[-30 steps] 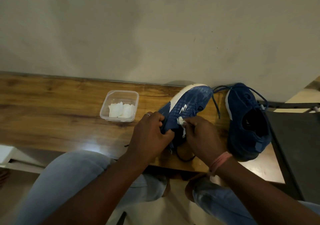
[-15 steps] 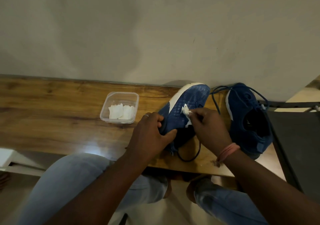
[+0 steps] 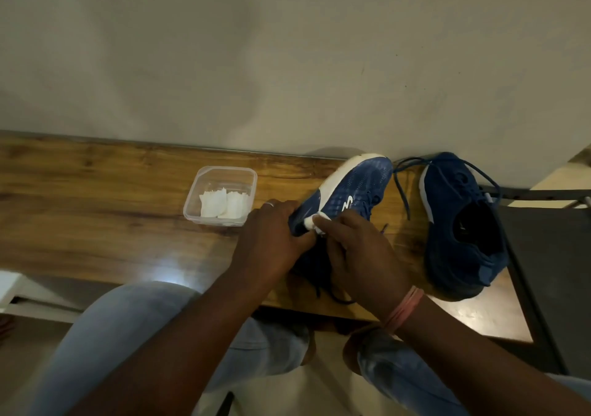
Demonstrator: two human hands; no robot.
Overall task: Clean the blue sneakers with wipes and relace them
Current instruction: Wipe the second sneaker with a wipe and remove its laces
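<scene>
The right hand (image 3: 358, 249) has slid the wipe (image 3: 315, 223) back from the mid-side of the shoe, where it was half a second ago, toward the heel end, so this looks like one pass of a back-and-forth scrub along the outer side. The sneaker being cleaned (image 3: 348, 191) is tipped onto its side, toe pointing to about one o'clock near the wall, white sole edge turned up and to the left; I'd say it is held that way so the side panel faces the person and takes the rubbing squarely. The left hand (image 3: 271, 239) grips the heel end, fingers curled round it, bracing the shoe against the push of the wipe. The right hand's fingers pinch the small crumpled white wipe and press it to the blue fabric just below the white logo.

A dark lace (image 3: 332, 294) trails loose under the hands toward six o'clock, so relacing is not yet done on this one.

At three o'clock of it, just beside, the second sneaker (image 3: 460, 223) rests upright on the wooden table (image 3: 96, 211), its own lace (image 3: 403, 188) looping out, probably parked until its turn. At nine o'clock sits a clear plastic tub (image 3: 220, 195) with folded wipes inside, near the left hand for easy restocking.
</scene>
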